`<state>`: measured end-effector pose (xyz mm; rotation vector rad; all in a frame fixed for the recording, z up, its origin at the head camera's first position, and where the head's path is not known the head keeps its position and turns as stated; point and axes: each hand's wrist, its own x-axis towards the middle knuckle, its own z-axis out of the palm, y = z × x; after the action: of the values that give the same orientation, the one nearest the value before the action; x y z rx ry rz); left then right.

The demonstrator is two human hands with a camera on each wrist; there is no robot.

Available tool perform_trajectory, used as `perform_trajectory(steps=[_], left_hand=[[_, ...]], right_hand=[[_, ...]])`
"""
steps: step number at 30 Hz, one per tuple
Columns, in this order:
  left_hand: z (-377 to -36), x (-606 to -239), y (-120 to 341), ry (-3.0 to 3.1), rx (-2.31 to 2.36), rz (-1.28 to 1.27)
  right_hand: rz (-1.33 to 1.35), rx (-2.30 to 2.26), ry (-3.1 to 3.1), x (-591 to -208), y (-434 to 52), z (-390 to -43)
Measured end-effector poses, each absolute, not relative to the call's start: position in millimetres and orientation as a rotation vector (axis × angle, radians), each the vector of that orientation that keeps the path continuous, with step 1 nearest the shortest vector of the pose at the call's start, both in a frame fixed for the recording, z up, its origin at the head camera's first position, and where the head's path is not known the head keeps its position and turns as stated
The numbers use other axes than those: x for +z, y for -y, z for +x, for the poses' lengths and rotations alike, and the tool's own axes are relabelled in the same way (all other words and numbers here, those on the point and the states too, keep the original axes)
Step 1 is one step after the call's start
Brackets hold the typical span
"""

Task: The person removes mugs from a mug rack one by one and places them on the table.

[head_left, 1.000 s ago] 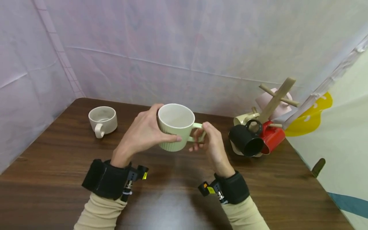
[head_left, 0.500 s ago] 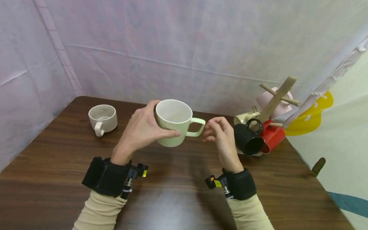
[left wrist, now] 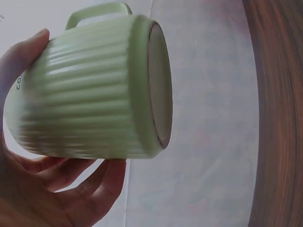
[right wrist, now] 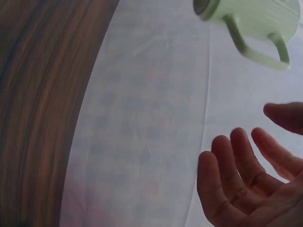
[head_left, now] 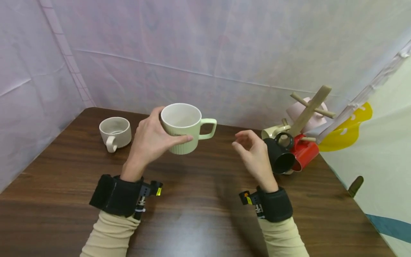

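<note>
I see my left hand holding the ribbed mug above the table; left of that mug sits a small cup, right of it the mug rack.

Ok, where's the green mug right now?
In the head view the green mug is left of centre, held above the table by the left hand, right of the white cup.
</note>
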<state>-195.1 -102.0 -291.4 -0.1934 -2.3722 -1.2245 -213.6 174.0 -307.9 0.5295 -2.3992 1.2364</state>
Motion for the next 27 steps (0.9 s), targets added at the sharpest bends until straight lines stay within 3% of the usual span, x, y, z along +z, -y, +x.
perform_trajectory(steps=[13, 27], left_hand=[[-198, -296, 107, 2.349, -1.231, -0.042], [-208, -308, 116, 2.305, -1.189, 0.062]], right_hand=[[0.607, 0.883, 2.582, -307, -189, -218], [0.533, 0.828, 2.652, -301, -200, -217]])
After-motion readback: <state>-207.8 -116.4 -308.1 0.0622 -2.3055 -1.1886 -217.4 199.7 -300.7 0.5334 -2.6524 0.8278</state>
